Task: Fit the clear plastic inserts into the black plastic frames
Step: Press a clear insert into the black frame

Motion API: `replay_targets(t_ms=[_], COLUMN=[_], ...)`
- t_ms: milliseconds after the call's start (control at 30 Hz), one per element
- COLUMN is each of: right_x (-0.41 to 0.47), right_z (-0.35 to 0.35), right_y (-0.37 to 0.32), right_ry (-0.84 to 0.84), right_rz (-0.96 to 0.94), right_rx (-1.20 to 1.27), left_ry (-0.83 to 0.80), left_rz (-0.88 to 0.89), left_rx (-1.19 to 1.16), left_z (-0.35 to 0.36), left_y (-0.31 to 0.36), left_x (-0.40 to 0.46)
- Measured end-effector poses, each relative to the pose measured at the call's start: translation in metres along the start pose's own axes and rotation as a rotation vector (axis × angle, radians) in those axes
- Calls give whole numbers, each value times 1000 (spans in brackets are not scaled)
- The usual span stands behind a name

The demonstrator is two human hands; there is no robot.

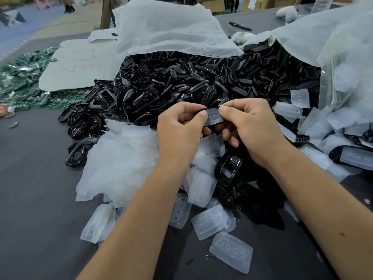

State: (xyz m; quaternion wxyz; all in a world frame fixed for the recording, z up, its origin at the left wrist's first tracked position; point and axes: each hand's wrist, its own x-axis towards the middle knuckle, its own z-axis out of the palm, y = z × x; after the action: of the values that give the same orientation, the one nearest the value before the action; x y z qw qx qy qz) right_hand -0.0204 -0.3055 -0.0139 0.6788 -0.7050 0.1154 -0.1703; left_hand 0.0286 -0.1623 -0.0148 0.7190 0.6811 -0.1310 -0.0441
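Observation:
My left hand (179,126) and my right hand (250,126) meet over the middle of the table. Between their thumbs and fingers they pinch one clear insert (214,117) with a row of round holes, laid over a black frame (207,130) whose edge shows under the fingers. Whether the insert sits fully in the frame is hidden. A big heap of black frames (181,83) spills from an open plastic bag behind the hands. Loose clear inserts (231,252) lie on the table below my wrists, with more inserts (288,110) at the right.
White plastic sheeting (161,27) drapes over the heap. A pile of green circuit boards (22,83) and a white card (76,65) lie at the left. A frame with an insert in it (351,156) lies at the right edge. A black marker (240,26) lies far back.

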Motion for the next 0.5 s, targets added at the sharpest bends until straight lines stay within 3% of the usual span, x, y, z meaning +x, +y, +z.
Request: replay_targets(t_ms=[500], right_x=[-1], right_z=[1], right_y=[2], right_ry=[-20], right_rz=[-60], right_rx=[-95], left_ry=[39], left_rz=[-69], left_rx=[-59], left_z=[0], left_y=[1], left_x=[0])
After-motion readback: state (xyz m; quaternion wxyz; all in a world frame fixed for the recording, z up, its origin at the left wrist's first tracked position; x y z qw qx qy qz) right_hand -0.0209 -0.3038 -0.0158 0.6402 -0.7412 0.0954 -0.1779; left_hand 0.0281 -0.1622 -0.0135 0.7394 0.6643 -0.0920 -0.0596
